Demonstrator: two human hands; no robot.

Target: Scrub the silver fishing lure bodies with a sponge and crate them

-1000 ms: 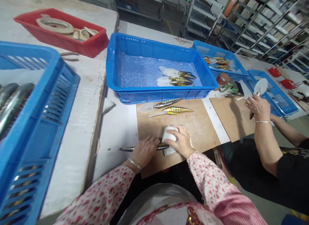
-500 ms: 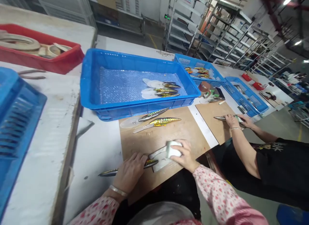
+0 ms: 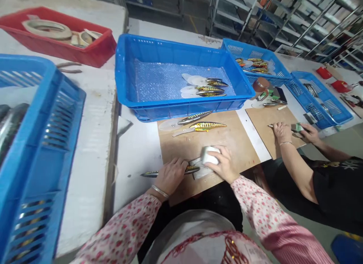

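Observation:
My left hand (image 3: 171, 176) is closed over a dark and gold fishing lure (image 3: 193, 169) and presses it down on a brown board (image 3: 235, 139). The lure's tail sticks out to the left. My right hand (image 3: 223, 162) grips a white block (image 3: 210, 155), perhaps a sponge, over the clear lip at the lure's right end. A pale flat piece (image 3: 202, 173) lies under that end. Farther up the board rest a gold lure (image 3: 208, 126) and a dark striped lure (image 3: 194, 118), both with clear lips.
A blue bin (image 3: 187, 106) behind the board holds several lures on bubble wrap. To the left are a red tray (image 3: 93, 54) with tape rolls, pliers (image 3: 69, 67) and a blue basket (image 3: 61, 124). At right, a co-worker's hands (image 3: 283, 133) work at another board (image 3: 259, 122).
The view has tilted down and turned left, so the scene sits higher and farther right. Both hands keep their holds, and the white block remains by the lure's lip.

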